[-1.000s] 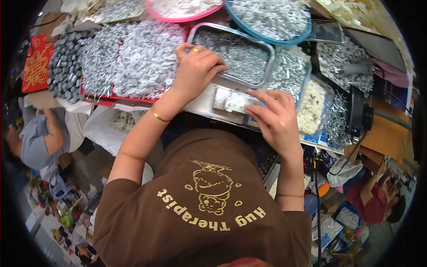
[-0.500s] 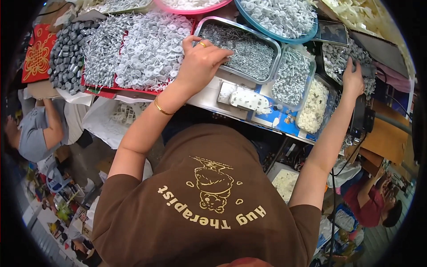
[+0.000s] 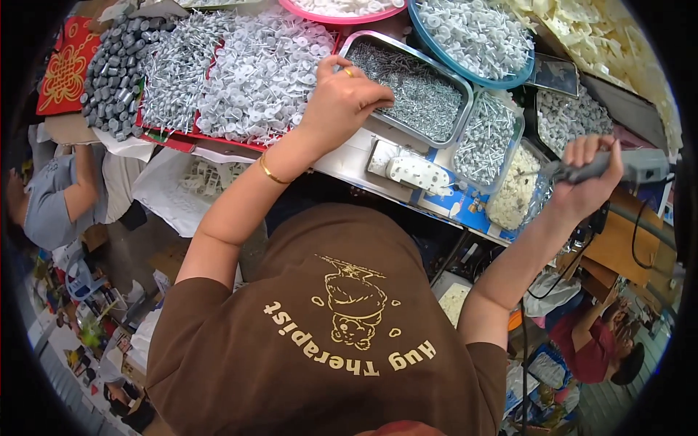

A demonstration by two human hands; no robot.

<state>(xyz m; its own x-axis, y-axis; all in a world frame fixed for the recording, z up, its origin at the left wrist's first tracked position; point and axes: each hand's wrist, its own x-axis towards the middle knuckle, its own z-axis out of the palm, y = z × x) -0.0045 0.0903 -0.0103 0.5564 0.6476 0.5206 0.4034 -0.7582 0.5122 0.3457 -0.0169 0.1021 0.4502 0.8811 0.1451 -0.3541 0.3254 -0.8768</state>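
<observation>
My left hand is over the near left edge of a metal tray of small silvery screws. Its thumb and fingers are pinched together, and whatever they hold is hidden or too small to name. My right hand is wrapped round a grey corded electric screwdriver, held nearly level with its tip pointing left. That tip is above a clear box of small cream pieces. Between my hands, at the table's near edge, lies a white block with a hole-dotted plate.
Left of the tray are heaps of white discs with pins, silvery pins and dark grey plugs. A blue basin, a phone and a tub of screws lie to the right. Other people sit on both sides.
My right hand has lifted the electric screwdriver from beside the grey pieces and brought it nearer, its tip now pointing left. My left hand stays pinched at the screw tray; the view has shifted slightly.
</observation>
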